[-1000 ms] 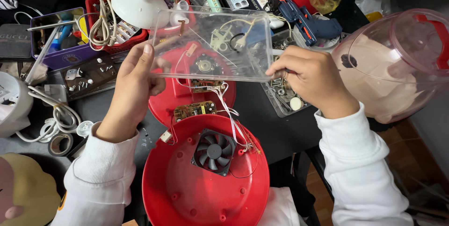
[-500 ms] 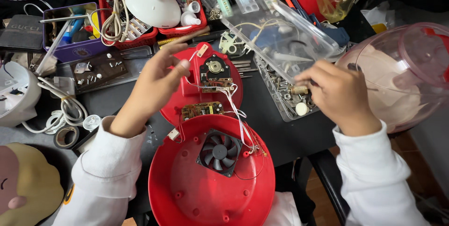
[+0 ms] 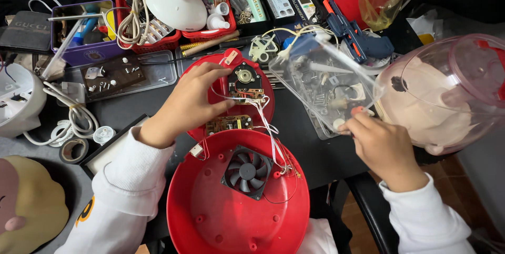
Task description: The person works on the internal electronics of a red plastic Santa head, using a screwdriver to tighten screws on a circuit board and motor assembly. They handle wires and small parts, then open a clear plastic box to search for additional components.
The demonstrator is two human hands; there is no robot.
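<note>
At the far left lie a white cable [image 3: 68,114] and two tape rolls [image 3: 73,150], with a purple box [image 3: 84,49] and a red basket [image 3: 158,38] of tools behind them, a white funnel-shaped part [image 3: 176,4] resting on the basket. The left hand [image 3: 192,101] lies on the upper red shell [image 3: 210,75], fingers spread loosely, fingertips beside the motor [image 3: 244,78] and its small circuit board [image 3: 231,124]. Thin wires [image 3: 271,133] run down into the lower red shell [image 3: 210,212], which holds a black fan [image 3: 246,172] in the middle. Right of these, a clear lid [image 3: 321,88] leans tilted over a tray of screws. The right hand [image 3: 381,146] pinches the lid's near edge with curled fingers. A clear pink dome [image 3: 452,91] stands at the far right
</note>
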